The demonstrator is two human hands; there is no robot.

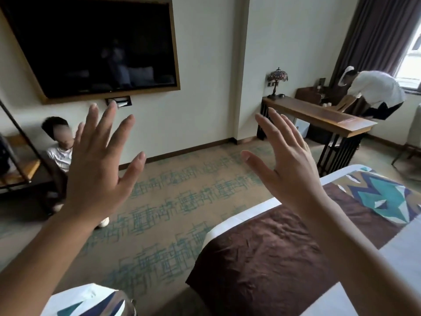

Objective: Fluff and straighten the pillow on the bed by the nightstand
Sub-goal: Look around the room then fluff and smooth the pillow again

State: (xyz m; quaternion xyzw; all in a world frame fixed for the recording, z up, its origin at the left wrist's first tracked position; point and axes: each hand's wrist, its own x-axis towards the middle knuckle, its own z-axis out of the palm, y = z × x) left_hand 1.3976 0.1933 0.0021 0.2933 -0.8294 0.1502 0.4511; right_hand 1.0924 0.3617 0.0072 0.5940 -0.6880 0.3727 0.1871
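Bare skin filled the middle of the view: both hands were raised in front of the wearer, backs toward the camera, fingers straight and spread apart. The left hand (98,172) hung in the air before the cream wall, its fingertips just under the wall-mounted television (91,46). The right hand (289,160) was held beside it, apart from it, above the near corner of the bed (401,258). Neither grip held or touched anything.

No pillow could be seen from this angle, so where it lay relative to either grip could not be told. Only the foot of the bed showed, at lower right: white sheets crossed by a brown bed runner (262,258) with a teal, blue and tan zigzag panel (385,197).

Beige carpet (173,201) with teal scribbled patterning covered the floor between bed and wall. At left, a seated person in a white top (60,153) was next to a wooden luggage rack (22,167). At far right, another person in a white top (376,90) bent over a long wooden desk (319,117) that carried a stained-glass lamp (276,80), near dark curtains (373,33) and a bright window.
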